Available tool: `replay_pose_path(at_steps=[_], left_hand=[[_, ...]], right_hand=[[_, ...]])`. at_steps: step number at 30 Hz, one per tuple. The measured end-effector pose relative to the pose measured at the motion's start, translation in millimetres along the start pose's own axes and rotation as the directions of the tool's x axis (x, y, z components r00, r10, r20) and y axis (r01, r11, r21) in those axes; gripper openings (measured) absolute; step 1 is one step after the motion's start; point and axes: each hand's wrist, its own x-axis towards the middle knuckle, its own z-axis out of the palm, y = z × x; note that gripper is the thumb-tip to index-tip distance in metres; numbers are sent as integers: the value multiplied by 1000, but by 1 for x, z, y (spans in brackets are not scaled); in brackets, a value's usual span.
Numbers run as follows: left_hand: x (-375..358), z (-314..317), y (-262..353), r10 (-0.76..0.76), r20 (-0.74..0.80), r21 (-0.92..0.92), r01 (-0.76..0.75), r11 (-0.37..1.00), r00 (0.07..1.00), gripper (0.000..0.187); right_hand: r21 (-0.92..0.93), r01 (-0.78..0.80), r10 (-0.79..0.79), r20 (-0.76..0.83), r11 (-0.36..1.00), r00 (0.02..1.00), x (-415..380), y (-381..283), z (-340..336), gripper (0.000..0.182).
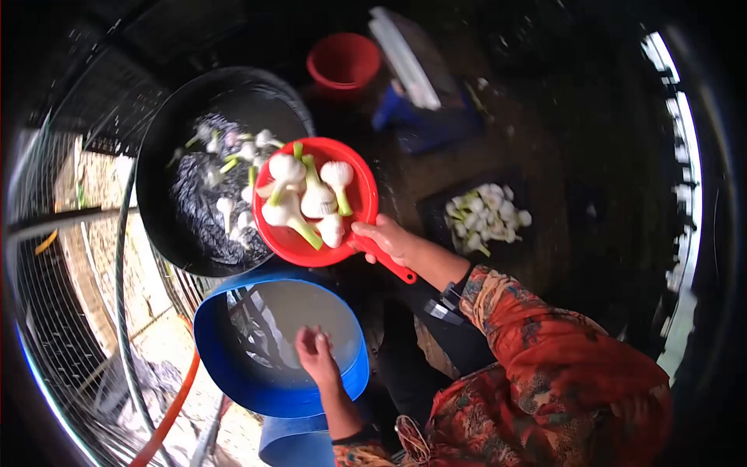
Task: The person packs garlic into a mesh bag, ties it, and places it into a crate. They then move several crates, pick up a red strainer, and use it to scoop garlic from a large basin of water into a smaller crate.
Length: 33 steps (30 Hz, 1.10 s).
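Note:
My right hand [385,240] grips the handle of a red plastic scoop [296,247], thumb near its rim. Several white garlic bulbs [317,201] with short green stems lie in the scoop. It is held over the right edge of a large black tub [175,247], where more garlic bulbs [226,208] float in rippling water. My left hand [316,352] holds nothing; its fingers are loosely curled and apart above a blue bucket [204,331] of cloudy water.
A pile of garlic bulbs [489,214] sits on a dark surface to the right. Farther back are a red bowl [342,62] and a blue object [436,124] beside a pale slab [408,62]. An orange hose [173,405] runs at lower left, near a second blue container [296,447].

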Motion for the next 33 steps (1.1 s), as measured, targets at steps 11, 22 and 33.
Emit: replay_pose_path(at_steps=[11, 22, 33], left_hand=[[-129, 152, 19, 379, 639, 508, -737, 446, 670, 33], [-186, 287, -40, 340, 922, 274, -932, -238, 184, 12], [-257, 252, -55, 349, 617, 481, -689, 543, 706, 3]], right_hand=[[202, 21, 74, -450, 979, 890, -248, 118, -151, 22], [264, 109, -4, -368, 958, 930, -314, 141, -191, 16], [60, 20, 1, -341, 998, 940, -363, 141, -280, 23]])
